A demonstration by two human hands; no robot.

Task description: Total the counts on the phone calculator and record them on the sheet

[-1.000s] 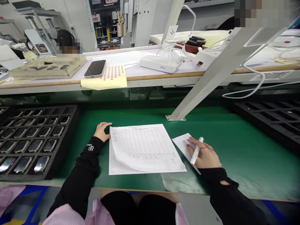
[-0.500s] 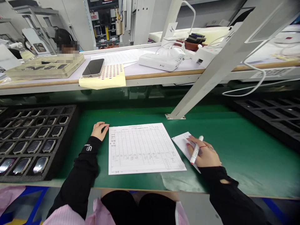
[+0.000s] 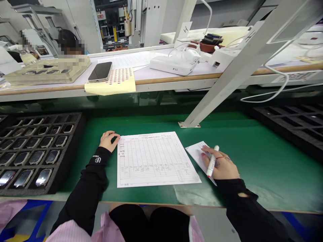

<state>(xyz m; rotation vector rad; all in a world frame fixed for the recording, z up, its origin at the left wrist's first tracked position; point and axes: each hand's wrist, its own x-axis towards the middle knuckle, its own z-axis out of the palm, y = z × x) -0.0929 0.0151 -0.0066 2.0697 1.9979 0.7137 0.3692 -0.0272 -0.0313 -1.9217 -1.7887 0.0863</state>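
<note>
A printed table form (image 3: 153,159) lies flat on the green mat (image 3: 252,161) in front of me. My left hand (image 3: 109,140) rests on the mat at the form's upper left corner, fingers curled and touching the paper's edge. My right hand (image 3: 220,165) lies on a small white slip of paper (image 3: 196,153) to the right of the form. A white marker pen (image 3: 211,162) with a red tip is held between its fingers, pointing toward me.
A black tray (image 3: 37,151) with several dark glossy parts sits at the left. Another black tray (image 3: 292,124) is at the right. A slanted white post (image 3: 227,77) is bolted behind the form. The shelf above holds a phone (image 3: 101,71), a dotted yellow sheet (image 3: 113,82) and white boxes (image 3: 174,65).
The lifted left part of the form has settled flat. My left hand drew back from the edge, then returned to the corner. The right hand has stayed put.
</note>
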